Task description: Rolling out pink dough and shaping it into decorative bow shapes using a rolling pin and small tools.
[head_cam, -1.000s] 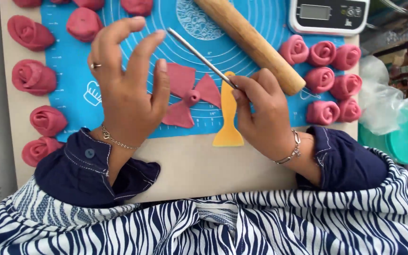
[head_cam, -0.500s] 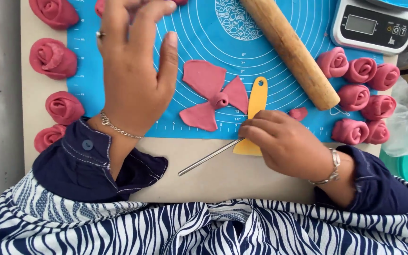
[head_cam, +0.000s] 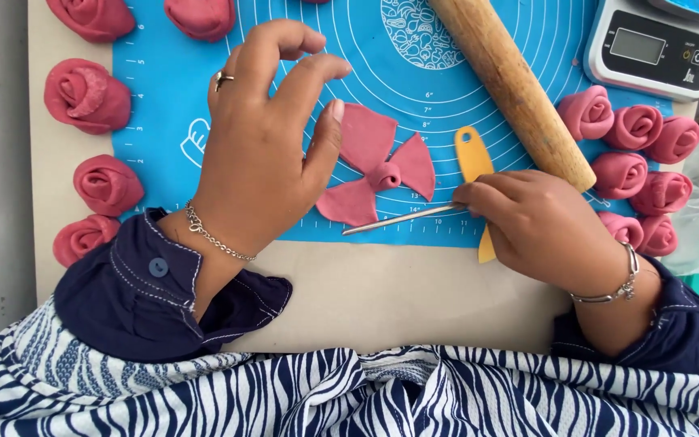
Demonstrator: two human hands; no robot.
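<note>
Head view is showing, along the left edge of the tabletop [head_cam: 382, 299], finished pink dough roses [head_cam: 87, 95] sitting beside and on the blue mat [head_cam: 163, 105]. The left hand [head_cam: 256, 158] is hovering open, fingers spread and curled, thumb tip just touching the petal piece [head_cam: 378, 171], a pinwheel of flat pink lobes around a small rolled centre lying near the mat's front edge. The right hand [head_cam: 540, 222] is gripping a thin metal stick [head_cam: 402, 219], its tip lying just below the petals, over a yellow scraper [head_cam: 473, 158]. Further right, a rolling pin [head_cam: 511, 85] is lying diagonally, then more roses [head_cam: 637, 129] and a scale [head_cam: 657, 48]. The shaping step seems to be in hand; lifting the thin lobes likely calls for a gentle touch.
</note>
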